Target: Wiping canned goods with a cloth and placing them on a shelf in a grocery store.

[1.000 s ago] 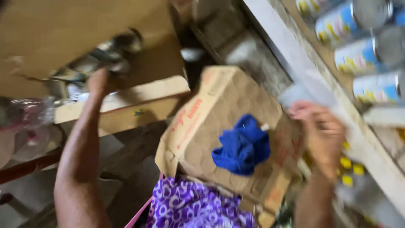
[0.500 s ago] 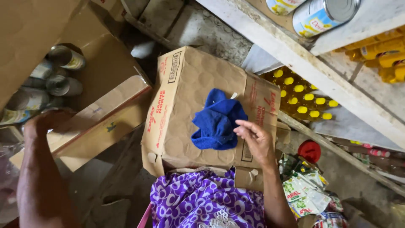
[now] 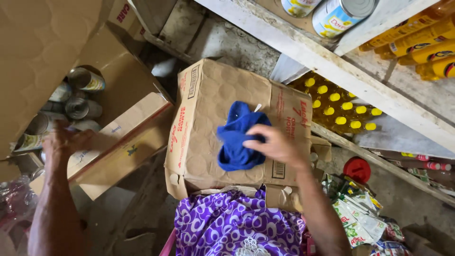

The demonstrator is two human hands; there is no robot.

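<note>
My right hand rests on a crumpled blue cloth and grips its edge. The cloth lies on top of a closed brown cardboard box that sits on my lap, over purple patterned fabric. My left hand reaches to the left into an open cardboard box that holds several tin cans. The hand touches the box's front flap beside the cans; whether it holds a can is hidden.
A wooden shelf runs across the upper right with tin cans and yellow bottles. Yellow-capped bottles stand below it. A red lid and sachet packets lie at lower right.
The view has swung down and settled. My right hand came down from the shelf onto the blue cloth. My left hand moved lower on the open box of cans.
</note>
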